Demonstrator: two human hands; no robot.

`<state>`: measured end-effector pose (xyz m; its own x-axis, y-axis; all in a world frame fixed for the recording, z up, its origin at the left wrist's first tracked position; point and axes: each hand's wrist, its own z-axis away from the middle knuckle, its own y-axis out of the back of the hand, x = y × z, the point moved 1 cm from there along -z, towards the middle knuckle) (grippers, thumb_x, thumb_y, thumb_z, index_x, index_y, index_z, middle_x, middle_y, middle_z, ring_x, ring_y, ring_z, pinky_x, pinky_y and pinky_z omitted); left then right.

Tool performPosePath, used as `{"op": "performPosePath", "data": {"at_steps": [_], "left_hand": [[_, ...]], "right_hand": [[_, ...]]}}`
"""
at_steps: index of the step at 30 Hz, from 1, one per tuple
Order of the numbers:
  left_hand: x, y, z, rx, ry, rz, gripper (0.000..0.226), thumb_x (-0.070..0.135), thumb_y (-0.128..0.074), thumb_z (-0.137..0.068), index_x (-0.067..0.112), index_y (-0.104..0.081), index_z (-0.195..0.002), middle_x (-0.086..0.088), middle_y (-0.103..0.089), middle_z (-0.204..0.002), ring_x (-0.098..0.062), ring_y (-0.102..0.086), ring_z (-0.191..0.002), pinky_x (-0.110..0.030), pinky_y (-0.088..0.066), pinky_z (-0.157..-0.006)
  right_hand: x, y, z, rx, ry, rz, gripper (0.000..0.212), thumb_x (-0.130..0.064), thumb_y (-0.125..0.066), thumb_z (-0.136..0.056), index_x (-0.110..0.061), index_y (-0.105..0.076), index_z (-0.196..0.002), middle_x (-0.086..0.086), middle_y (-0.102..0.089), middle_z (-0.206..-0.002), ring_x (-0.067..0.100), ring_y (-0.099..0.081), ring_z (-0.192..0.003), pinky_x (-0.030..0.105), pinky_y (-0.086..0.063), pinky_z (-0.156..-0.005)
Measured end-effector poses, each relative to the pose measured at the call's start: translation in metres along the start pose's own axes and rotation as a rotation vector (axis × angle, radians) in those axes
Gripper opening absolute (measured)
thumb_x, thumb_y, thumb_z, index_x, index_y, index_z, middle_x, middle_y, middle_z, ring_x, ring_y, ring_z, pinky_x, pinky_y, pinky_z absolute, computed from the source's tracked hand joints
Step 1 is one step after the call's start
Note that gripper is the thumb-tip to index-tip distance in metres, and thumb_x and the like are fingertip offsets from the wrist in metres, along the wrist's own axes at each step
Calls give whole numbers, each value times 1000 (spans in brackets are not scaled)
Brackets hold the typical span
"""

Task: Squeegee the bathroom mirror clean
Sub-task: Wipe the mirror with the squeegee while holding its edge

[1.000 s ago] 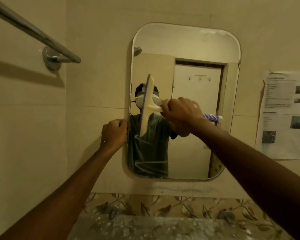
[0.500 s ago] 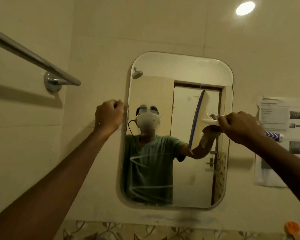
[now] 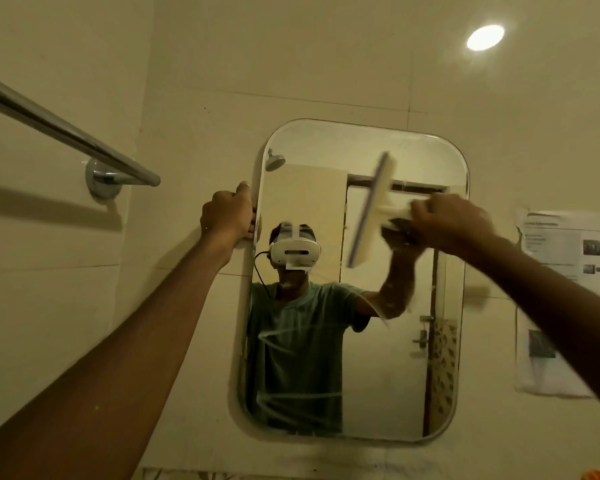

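1. On the wall ahead hangs the mirror [image 3: 326, 341], streaked low down; my squeegee [image 3: 371, 209] stands upright against its upper right glass.
2. My right hand [image 3: 451, 220] is wrapped around the handle, fingers curled tight.
3. My left hand [image 3: 227, 211] grips the mirror's left edge.
4. I judge a wiping stroke is underway; next comes a steady sweep towards the remaining streaks.

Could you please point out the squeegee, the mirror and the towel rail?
squeegee [image 3: 373, 209]: head view, middle of the blade.
mirror [image 3: 378, 358]: head view, bare glass at lower right.
towel rail [image 3: 59, 128]: head view, middle of the bar.
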<state>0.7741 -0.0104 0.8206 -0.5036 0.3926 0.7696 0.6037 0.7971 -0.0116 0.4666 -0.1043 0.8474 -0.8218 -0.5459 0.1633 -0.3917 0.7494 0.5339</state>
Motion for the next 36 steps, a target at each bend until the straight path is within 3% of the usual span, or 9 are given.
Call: {"op": "performPosePath", "data": {"at_steps": [4, 7, 12, 16, 19, 22, 25, 29, 36], "left_hand": [[1, -2, 0, 27, -32, -65, 53, 44, -33, -96, 4, -67, -92, -14, -71, -91, -31, -67, -84, -45, -55, -83], [1, -7, 2, 72, -49, -134, 50, 41, -30, -98, 6, -64, -90, -12, -67, -90, -26, -61, -81, -36, -50, -76], [-4, -9, 1, 48, 17, -34, 52, 38, -27, -97, 3, -65, -96, -15, -69, -95, -31, -65, -87, -44, -53, -86], [-4, -6, -3, 15, 14, 5, 51, 34, -23, -96, 2, -63, -100, -19, -68, -99, -37, -63, -93, -51, -51, -90], [-9, -6, -5, 22, -14, 15, 49, 33, -24, -95, 3, -63, -97, -20, -67, -98, -39, -63, -92, -51, -51, -90], [-11, -8, -4, 50, -30, 34, 49, 34, -26, -94, 4, -65, -90, -19, -68, -92, -37, -64, -87, -52, -52, -87], [-8, -8, -1, 85, -55, -10, 50, 36, -28, -95, 5, -65, -86, -17, -68, -87, -35, -64, -83, -49, -54, -84], [1, -6, -9, 112, -105, -58, 52, 39, -31, -96, 4, -64, -77, -16, -68, -79, -33, -65, -76, -44, -55, -76], [12, -16, -18, 170, -231, -100, 49, 38, -37, -98, 16, -53, -58, 1, -52, -56, -12, -47, -53, -23, -33, -49]], "right_hand": [[46, 13, 19, 38, -258, -69, 40, -35, -39, -95, -12, -52, -65, 6, -50, -54, 18, -44, -46, 24, -31, -47], [5, 19, -10, 74, -152, -23, 42, -38, -36, -98, -16, -48, -65, 6, -51, -58, 18, -45, -49, 24, -31, -48], [-104, 12, -79, 42, 116, 39, 35, -40, -36, -97, -25, -40, -65, -2, -46, -64, 13, -44, -54, 28, -34, -51], [-89, 22, -83, 70, 150, 87, 33, -39, -42, -96, -21, -38, -69, -4, -39, -62, 11, -38, -52, 24, -26, -48], [-23, 29, -58, 43, -50, 58, 25, -32, -42, -97, -11, -47, -84, 2, -40, -65, 16, -40, -55, 27, -31, -50], [30, 30, -15, 36, -380, -55, 34, -30, -35, -99, -14, -44, -70, 8, -47, -68, 27, -47, -64, 36, -40, -58], [42, 23, 9, 44, -423, -204, 44, -38, -28, -101, -12, -50, -74, 15, -57, -72, 23, -48, -56, 30, -38, -52], [6, 35, 8, 67, -303, -336, 67, -59, -20, -98, -11, -57, -69, 6, -53, -56, 17, -47, -48, 26, -38, -49], [-67, 48, -27, 75, -36, -546, 31, -31, -39, -101, -11, -58, -87, 1, -54, -66, 13, -49, -52, 28, -44, -48]]}}
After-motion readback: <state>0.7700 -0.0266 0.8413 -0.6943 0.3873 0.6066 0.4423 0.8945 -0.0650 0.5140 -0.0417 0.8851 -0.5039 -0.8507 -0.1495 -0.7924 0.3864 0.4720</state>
